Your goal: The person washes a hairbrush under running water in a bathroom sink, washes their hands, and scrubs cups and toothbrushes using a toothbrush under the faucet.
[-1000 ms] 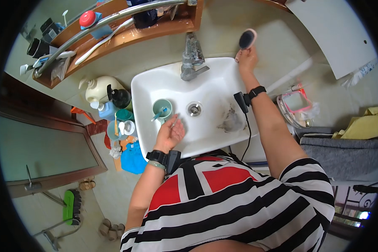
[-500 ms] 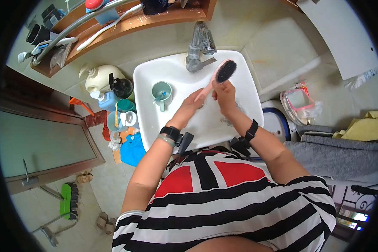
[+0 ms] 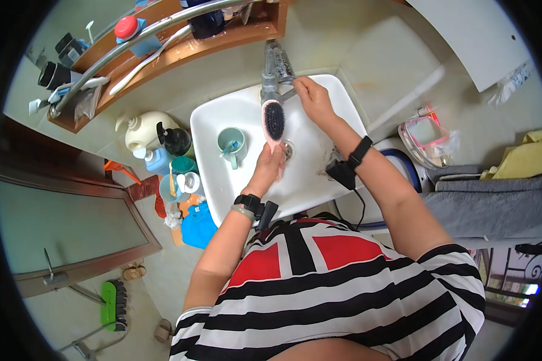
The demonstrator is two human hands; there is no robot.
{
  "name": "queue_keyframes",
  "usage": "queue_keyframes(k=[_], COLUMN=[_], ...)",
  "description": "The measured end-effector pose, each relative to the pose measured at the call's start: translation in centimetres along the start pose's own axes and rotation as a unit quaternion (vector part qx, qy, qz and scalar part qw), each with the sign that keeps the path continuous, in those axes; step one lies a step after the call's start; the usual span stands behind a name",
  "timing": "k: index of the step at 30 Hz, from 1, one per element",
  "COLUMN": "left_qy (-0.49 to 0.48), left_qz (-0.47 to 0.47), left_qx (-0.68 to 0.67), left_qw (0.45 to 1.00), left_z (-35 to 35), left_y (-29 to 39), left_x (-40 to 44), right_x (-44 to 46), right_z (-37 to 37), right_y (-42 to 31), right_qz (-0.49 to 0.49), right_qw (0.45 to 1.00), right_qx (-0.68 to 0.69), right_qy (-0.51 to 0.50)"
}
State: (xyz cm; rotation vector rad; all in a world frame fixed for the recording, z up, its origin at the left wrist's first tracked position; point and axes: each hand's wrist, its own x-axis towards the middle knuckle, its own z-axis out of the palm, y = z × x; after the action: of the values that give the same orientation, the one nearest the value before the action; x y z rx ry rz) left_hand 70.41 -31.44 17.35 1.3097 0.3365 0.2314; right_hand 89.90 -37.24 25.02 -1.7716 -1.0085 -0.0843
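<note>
A pink brush [image 3: 274,122] with dark bristles facing up is held over the white sink [image 3: 214,180]. My left hand [image 3: 267,168] is closed round its handle, near the drain. The brush head lies just below the metal faucet [image 3: 270,81]. My right hand [image 3: 314,101] is at the faucet's lever [image 3: 288,94], fingers bent and pressed together on its end. A green cup [image 3: 231,144] with a blue item inside stands in the sink, left of the brush.
Left of the sink stand a cream pump bottle [image 3: 147,130], a black pump bottle [image 3: 174,139] and a blue bottle [image 3: 156,160]. A wooden shelf [image 3: 235,43] hangs above. Grey towels [image 3: 488,207] and a pink-framed basket [image 3: 426,132] are at the right.
The brush has passed from my right hand to my left and moved down and left over the sink. My right hand has let go of it and moved up to the faucet lever.
</note>
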Motion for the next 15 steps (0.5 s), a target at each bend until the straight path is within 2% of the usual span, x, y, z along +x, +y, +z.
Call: queue_keyframes(k=[4, 9, 13, 15], left_qy=[-0.03, 0.001, 0.011, 0.008], left_qz=[-0.059, -0.001, -0.02, 0.0], left_qx=[0.006, -0.012, -0.029, -0.024], left_qw=[0.998, 1.0, 0.999, 1.0], left_z=[-0.4, 0.0, 0.3, 0.2], left_y=[0.4, 0.1, 0.3, 0.0], left_x=[-0.7, -1.0, -1.0, -0.7], right_x=[0.2, -0.4, -0.8, -1.0], right_z=[0.3, 0.7, 1.1, 1.3], right_y=[-0.5, -0.6, -1.0, -1.2], right_qz=[0.007, 0.002, 0.021, 0.045], right_qw=[0.997, 0.996, 0.996, 0.995], right_qx=[-0.078, -0.08, -0.077, -0.071], right_qy=[-0.002, 0.031, 0.043, 0.059])
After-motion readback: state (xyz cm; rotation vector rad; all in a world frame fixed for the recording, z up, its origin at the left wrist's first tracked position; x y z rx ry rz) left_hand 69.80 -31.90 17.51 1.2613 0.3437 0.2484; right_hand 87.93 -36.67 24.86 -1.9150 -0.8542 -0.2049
